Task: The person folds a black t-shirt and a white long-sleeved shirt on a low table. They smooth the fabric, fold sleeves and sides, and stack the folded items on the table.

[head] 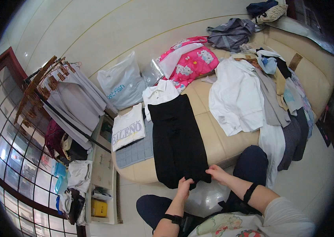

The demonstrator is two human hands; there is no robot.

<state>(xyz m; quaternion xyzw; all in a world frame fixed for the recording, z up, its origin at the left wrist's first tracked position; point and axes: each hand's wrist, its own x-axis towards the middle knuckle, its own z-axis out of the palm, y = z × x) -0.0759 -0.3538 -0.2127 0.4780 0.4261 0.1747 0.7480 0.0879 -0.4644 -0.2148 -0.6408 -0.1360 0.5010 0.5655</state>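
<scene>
A black garment with a white collared top part (pixel 178 130) lies lengthwise over the edge of a beige leather sofa (pixel 138 171). My left hand (pixel 185 184) pinches its near hem, and my right hand (pixel 214 173) grips the hem's right corner. The white collar (pixel 160 92) lies at the far end of the garment. Left of it, a folded white T-shirt with printed lettering (pixel 128 128) rests partly on a grey quilted pad (pixel 134 155).
A pile of clothes with a white shirt (pixel 236 94) covers the sofa's right side. Behind are a plastic bag (pixel 122 84), a pink patterned quilted item (pixel 196 63) and a grey bundle (pixel 230 34). Shirts hang on a rack (pixel 72 97) at left, above a cabinet (pixel 103 166).
</scene>
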